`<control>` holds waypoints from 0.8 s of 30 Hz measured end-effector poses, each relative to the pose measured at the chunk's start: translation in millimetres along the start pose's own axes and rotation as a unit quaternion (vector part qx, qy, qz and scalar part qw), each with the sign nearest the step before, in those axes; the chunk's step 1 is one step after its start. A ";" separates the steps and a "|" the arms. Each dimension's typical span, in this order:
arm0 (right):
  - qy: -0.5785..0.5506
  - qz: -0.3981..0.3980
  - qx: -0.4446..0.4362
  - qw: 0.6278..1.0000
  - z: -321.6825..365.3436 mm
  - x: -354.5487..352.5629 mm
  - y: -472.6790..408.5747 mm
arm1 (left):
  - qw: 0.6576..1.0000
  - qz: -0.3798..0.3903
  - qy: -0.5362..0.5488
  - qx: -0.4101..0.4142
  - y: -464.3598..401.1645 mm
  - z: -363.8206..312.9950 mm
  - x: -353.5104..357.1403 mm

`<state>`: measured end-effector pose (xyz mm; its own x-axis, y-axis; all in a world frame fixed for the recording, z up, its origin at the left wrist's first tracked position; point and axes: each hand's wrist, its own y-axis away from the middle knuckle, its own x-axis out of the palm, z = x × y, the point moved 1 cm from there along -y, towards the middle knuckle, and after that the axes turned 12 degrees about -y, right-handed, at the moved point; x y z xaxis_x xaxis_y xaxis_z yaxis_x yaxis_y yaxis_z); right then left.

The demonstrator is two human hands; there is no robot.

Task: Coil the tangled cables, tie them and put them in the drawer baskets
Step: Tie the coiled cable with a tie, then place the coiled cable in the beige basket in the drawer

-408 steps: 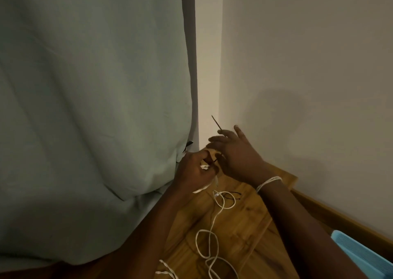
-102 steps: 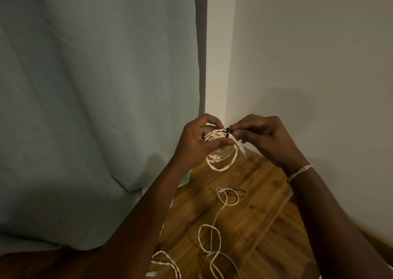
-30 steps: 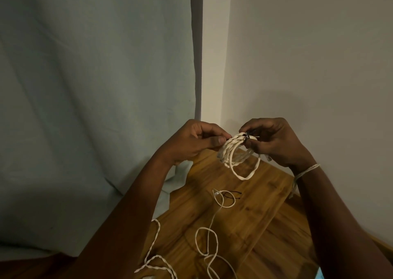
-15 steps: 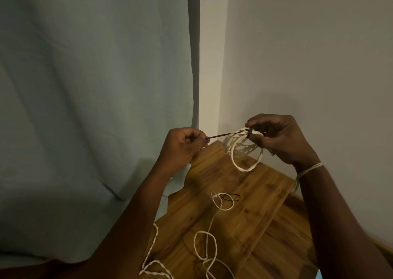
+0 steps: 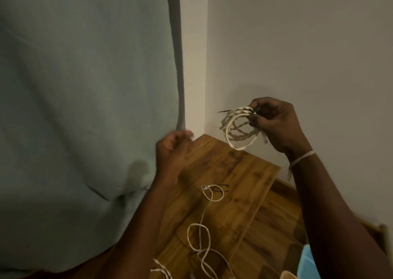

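My right hand [image 5: 274, 123] holds a coiled white twisted cable [image 5: 238, 129] up in front of the wall, pinching its top where a thin dark tie [image 5: 224, 111] sticks out to the left. My left hand [image 5: 173, 151] is lower and to the left, blurred, fingers loosely apart and holding nothing. A thin white cable [image 5: 202, 225] lies in loose loops on the wooden board [image 5: 240, 172] below. Beside its end lies another thin dark tie [image 5: 219, 188]. The end of another twisted white cable [image 5: 161, 271] shows at the bottom edge.
A pale green curtain [image 5: 85, 108] hangs on the left, close to my left hand. A white wall [image 5: 308, 55] stands right behind the coil. A blue basket's [image 5: 306, 264] corner shows at the bottom right, next to a wooden frame edge [image 5: 380, 234].
My left hand has let go of the tie's end and dropped down and left. My right hand has kept the coil and raised it a little.
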<state>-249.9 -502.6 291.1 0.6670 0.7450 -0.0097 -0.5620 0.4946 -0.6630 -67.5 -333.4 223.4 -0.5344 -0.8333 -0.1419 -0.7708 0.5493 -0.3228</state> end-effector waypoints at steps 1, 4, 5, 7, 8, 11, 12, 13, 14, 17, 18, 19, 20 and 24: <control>0.008 0.003 0.006 1.000 1.2 -1.8 3.3 | 0.999 -0.003 0.033 0.020 -2.9 -8.7 -1.6; 0.047 0.024 0.036 0.998 1.6 -9.9 15.9 | 0.987 0.096 0.014 0.129 -6.8 -28.4 5.0; 0.061 0.032 0.047 0.997 2.0 -10.6 20.1 | 0.975 0.157 -0.021 0.158 -7.0 -31.6 10.4; 0.078 0.039 0.072 0.994 4.0 -11.4 30.1 | 0.946 0.263 -0.089 0.168 -2.1 -32.7 26.4; 0.082 0.035 0.083 0.993 5.1 -11.6 35.4 | 0.934 0.297 -0.112 0.164 1.8 -30.8 34.1; 0.102 -0.015 0.113 0.988 6.1 -20.5 55.6 | 0.918 0.353 -0.101 0.151 24.0 -16.9 60.0; 0.111 -0.034 0.122 0.986 5.6 -25.0 64.8 | 0.918 0.358 -0.082 0.151 33.0 -9.6 69.5; 0.119 -0.051 0.136 0.982 3.9 -29.4 75.6 | 0.919 0.363 -0.056 0.142 42.8 -1.6 79.5; 0.122 -0.071 0.156 0.978 1.0 -35.0 90.6 | 0.920 0.371 -0.031 0.125 54.2 7.8 91.3; 0.114 -0.156 0.218 0.957 -8.8 -56.3 142.3 | 0.919 0.390 0.024 0.056 89.5 35.7 130.9; 0.104 -0.182 0.242 0.947 -12.8 -65.3 161.2 | 0.917 0.397 0.032 0.024 101.6 44.7 144.0; 0.096 -0.211 0.267 0.936 -14.0 -75.8 182.8 | 0.911 0.410 0.037 -0.012 115.5 55.2 160.5; 0.089 -0.234 0.291 0.923 -15.5 -86.3 204.7 | 0.904 0.422 0.042 -0.052 128.9 64.3 176.1; 0.083 -0.257 0.431 0.861 -19.3 -120.0 296.1 | 0.860 0.477 0.032 -0.179 188.6 100.2 232.7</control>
<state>-486.9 -454.2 81.5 0.9567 0.2890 -0.0356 -0.2774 0.9418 0.1897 -302.5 -430.1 35.8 -0.9920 0.0058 -0.1259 -0.0225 0.9748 0.2221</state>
